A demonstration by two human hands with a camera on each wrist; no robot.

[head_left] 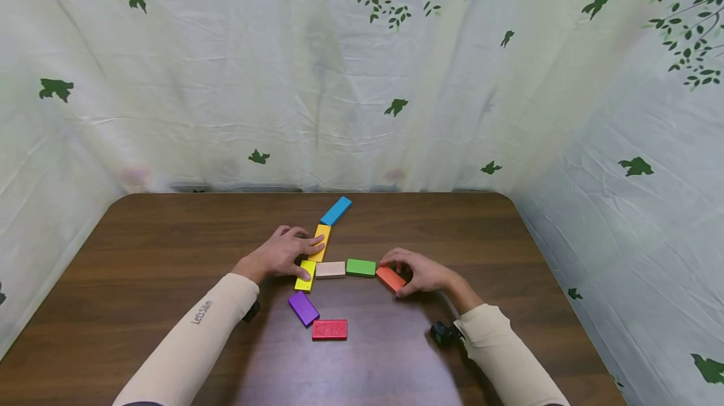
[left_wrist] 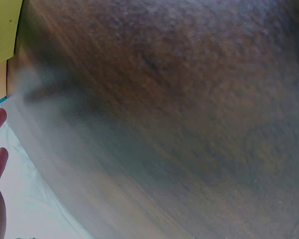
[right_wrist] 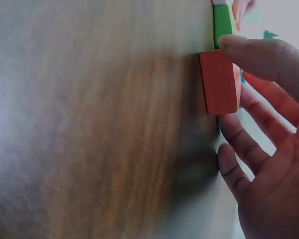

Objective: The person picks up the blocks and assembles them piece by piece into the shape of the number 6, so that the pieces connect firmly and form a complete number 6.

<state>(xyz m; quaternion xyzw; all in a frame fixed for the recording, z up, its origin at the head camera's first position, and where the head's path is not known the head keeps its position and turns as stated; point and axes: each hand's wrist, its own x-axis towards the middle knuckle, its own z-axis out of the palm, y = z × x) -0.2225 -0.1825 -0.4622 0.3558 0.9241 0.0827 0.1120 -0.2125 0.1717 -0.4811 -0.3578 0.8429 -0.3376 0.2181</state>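
Note:
Over the left part of a line of colored blocks lies my left hand. Its fingertips rest on an amber block and its thumb touches a yellow block; both blocks show at the upper left edge of the left wrist view. An orange block is pinched between the thumb and fingers of my right hand. One end of it meets a green block, as the right wrist view also shows. Between green and yellow sits a pale pink block.
A blue block touches the amber block's far end. Nearer to me lie a purple block and a red block, corner to corner. The wooden table ends at a white curtain with leaf prints.

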